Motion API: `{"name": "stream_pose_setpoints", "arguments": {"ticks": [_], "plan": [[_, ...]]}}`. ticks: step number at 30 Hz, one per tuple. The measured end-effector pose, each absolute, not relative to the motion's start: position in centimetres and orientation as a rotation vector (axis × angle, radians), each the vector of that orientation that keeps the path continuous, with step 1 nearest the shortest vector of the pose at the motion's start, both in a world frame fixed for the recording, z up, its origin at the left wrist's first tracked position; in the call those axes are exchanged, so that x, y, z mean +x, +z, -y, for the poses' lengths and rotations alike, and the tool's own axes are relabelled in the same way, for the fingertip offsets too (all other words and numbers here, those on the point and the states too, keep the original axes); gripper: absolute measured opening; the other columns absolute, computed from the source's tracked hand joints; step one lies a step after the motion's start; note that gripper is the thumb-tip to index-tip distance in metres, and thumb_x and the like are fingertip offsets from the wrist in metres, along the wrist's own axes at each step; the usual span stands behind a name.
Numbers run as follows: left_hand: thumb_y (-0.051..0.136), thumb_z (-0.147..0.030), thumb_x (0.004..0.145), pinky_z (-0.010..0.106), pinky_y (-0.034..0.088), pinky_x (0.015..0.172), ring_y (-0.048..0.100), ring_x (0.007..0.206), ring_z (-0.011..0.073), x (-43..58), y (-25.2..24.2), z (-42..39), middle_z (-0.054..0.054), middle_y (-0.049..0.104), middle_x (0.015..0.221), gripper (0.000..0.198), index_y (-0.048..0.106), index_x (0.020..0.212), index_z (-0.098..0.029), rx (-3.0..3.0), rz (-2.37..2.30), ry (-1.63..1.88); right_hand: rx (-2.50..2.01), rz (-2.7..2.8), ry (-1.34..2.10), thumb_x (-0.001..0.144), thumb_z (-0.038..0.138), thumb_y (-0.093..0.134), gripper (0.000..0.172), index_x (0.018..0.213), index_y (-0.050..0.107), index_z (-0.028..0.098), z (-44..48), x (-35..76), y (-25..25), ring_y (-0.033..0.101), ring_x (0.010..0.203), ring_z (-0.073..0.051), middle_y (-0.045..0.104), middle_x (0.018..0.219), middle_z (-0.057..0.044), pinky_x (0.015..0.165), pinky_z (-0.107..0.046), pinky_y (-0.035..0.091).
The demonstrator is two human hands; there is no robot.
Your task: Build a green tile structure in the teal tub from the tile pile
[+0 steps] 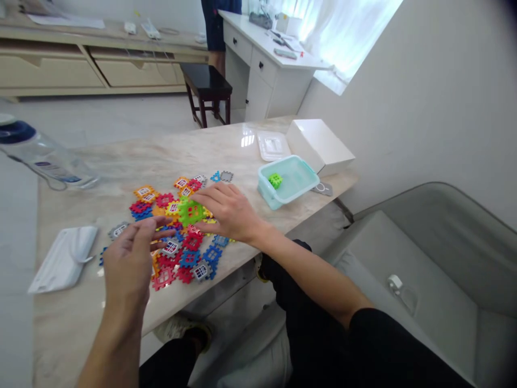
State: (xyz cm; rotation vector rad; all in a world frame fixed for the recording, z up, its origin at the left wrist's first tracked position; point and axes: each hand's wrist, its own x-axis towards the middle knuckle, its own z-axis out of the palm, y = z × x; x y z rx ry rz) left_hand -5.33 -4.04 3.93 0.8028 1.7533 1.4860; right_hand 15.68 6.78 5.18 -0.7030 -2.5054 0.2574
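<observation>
Green block (190, 212) is pinched in the right hand (230, 213) fingers; left hand (128, 264) open, empty; one green block lies in the tub (301, 186), the pile (177, 237) remains.

Bottle (44, 159) blurred, edge-cropped

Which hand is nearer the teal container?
Right. The right hand lies on the pile of tiles just left of the teal container; the left hand hovers farther away, beyond the pile.

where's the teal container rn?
Head view, right of centre: the teal container sits on the table, right of the block pile, beside the white box, holding one green block.
</observation>
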Motion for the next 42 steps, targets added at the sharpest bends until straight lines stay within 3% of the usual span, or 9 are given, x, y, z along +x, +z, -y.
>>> {"name": "stream_pose_setpoints", "arguments": {"ticks": [6,11,18,20,23,26,32,37,42], "plan": [[0.065,-0.055,0.097,0.029,0.057,0.07,0.076,0.079,0.0182,-5.5,3.7,3.1,0.013,0.084,0.111,0.045,0.076,0.111,-0.014,0.951,-1.731,1.363,-0.969,2.382,0.09,0.099,0.039,0.079,0.043,0.138,0.071,0.023,-11.3,30.2,7.5,0.063,0.126,-0.033,0.073,0.134,-0.011,0.113,-0.051,0.05],[0.062,-0.058,0.097,0.033,0.056,0.086,0.076,0.09,0.0215,-6.5,3.8,5.1,0.006,0.082,0.102,0.048,0.078,0.123,-0.021,1.432,-2.194,0.985,-1.315,2.317,0.005,0.091,0.04,0.084,0.043,0.128,0.077,0.02,-15.3,40.5,6.6,0.065,0.118,-0.036,0.076,0.122,-0.014,0.109,-0.052,0.054],[0.047,-0.06,0.101,0.043,0.056,0.08,0.075,0.087,0.0318,-6.7,-0.1,23.4,0.01,0.083,0.105,0.048,0.078,0.114,-0.026,1.503,-2.609,0.358,-1.396,2.421,0.006,0.089,0.044,0.085,0.047,0.127,0.079,0.017,-14.8,44.7,6.1,0.067,0.12,-0.036,0.078,0.126,-0.015,0.109,-0.049,0.055],[0.045,-0.057,0.101,0.049,0.058,0.095,0.076,0.102,0.0354,-5.5,-1.1,29.0,0.012,0.082,0.109,0.047,0.077,0.111,-0.025,1.536,-2.63,0.358,-1.379,2.46,0.017,0.089,0.044,0.086,0.047,0.126,0.079,0.016,-13.6,45.0,6.5,0.068,0.122,-0.036,0.078,0.126,-0.016,0.11,-0.048,0.055],[0.037,-0.056,0.105,0.059,0.045,0.124,0.06,0.142,0.0406,-2.7,-1.7,34.4,0.02,0.068,0.148,0.062,0.07,0.139,-0.017,1.611,-2.706,0.567,-1.348,2.479,0.005,0.091,0.046,0.084,0.049,0.128,0.079,0.015,-11.4,45.3,7.1,0.069,0.124,-0.036,0.078,0.127,-0.017,0.111,-0.047,0.055],[0.04,-0.052,0.106,0.064,0.037,0.131,0.046,0.156,0.0422,-0.1,-1.8,36.5,0.024,0.058,0.16,0.065,0.061,0.153,-0.013,1.48,-2.841,0.685,-1.273,2.514,-0.019,0.092,0.047,0.083,0.05,0.129,0.078,0.015,-8.7,45.3,7.9,0.069,0.124,-0.037,0.078,0.128,-0.018,0.11,-0.047,0.055],[0.067,-0.046,0.098,0.065,0.035,0.132,0.041,0.16,0.0461,3.5,0.6,37.7,0.023,0.053,0.165,0.066,0.062,0.156,-0.015,1.351,-2.902,0.777,-1.153,2.566,-0.034,0.093,0.044,0.079,0.038,0.124,0.081,0.022,-3.2,45.4,9.4,0.073,0.12,-0.036,0.08,0.124,-0.015,0.107,-0.047,0.057],[0.074,-0.044,0.104,0.053,0.062,0.106,0.069,0.128,0.031,6.3,2.4,39.7,0.014,0.066,0.147,0.047,0.067,0.143,-0.019,1.43,-2.693,0.729,-1.095,2.56,-0.082,0.094,0.051,0.076,0.047,0.127,0.08,0.018,-1.0,47.4,10.6,0.072,0.122,-0.038,0.079,0.127,-0.018,0.107,-0.048,0.057],[0.074,-0.044,0.104,0.051,0.064,0.102,0.071,0.123,0.0294,8.0,1.5,41.2,0.013,0.068,0.143,0.046,0.067,0.142,-0.018,1.414,-2.65,0.726,-1.109,2.576,-0.109,0.093,0.054,0.075,0.052,0.127,0.08,0.016,-1.3,49.4,11.3,0.071,0.121,-0.039,0.079,0.127,-0.019,0.107,-0.05,0.057]]}}
